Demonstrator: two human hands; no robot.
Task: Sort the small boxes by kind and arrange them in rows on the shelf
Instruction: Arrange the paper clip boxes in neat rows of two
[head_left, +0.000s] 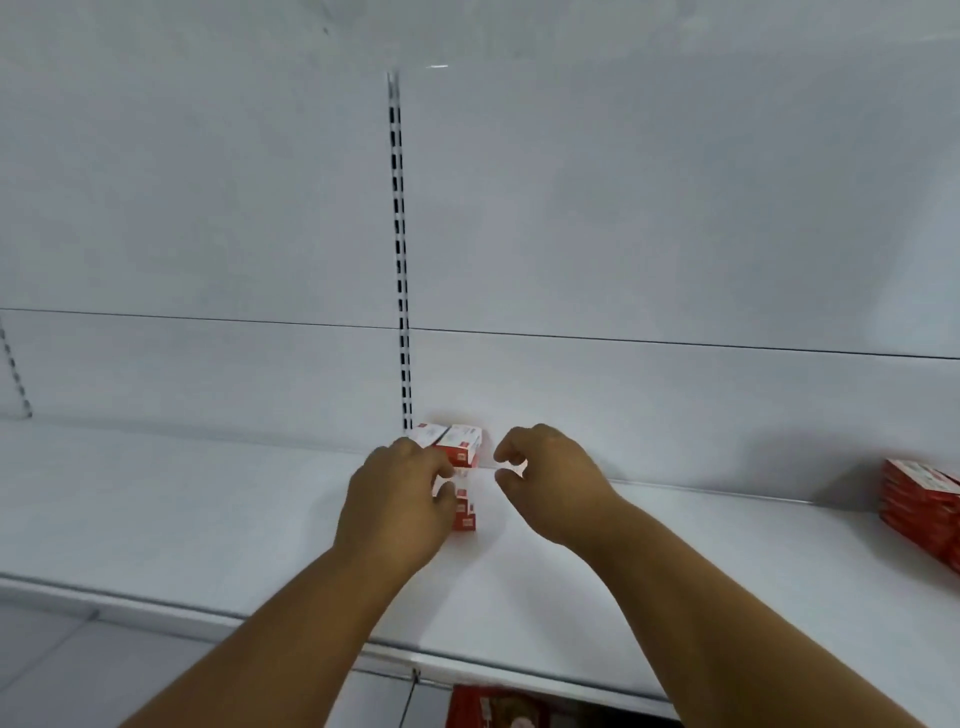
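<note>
Boxes, small and red-and-white, stand in a short row (464, 488) on the white shelf (182, 514), running from the back panel toward the near edge, so the row's long axis points away from the person, not across the shelf. The farthest boxes (457, 441) sit against the back wall, just right of the slotted upright (400, 260).

Going left to right: the left hand (400, 499) rests against the left flank of that row, thumb and fingers curled onto the nearer boxes; it appears to pinch or steady them, though the hand hides exactly which box it holds. The row lies directly at its fingertips, to their right. Just right of the row, with a bare strip of shelf between, the right hand (550, 478) hovers with fingers loosely curled and holding nothing; its fingertips point left toward the row. Far right, well apart, a stack of flat red boxes (919, 509) leans at the shelf's edge of view. Below the near lip, another red package (493, 706) shows on a lower level.

As a judgement, the coming move turns on the row lying between the two hands: the left one is already touching it, and the right one would have to close leftward to square the line from the other side.
</note>
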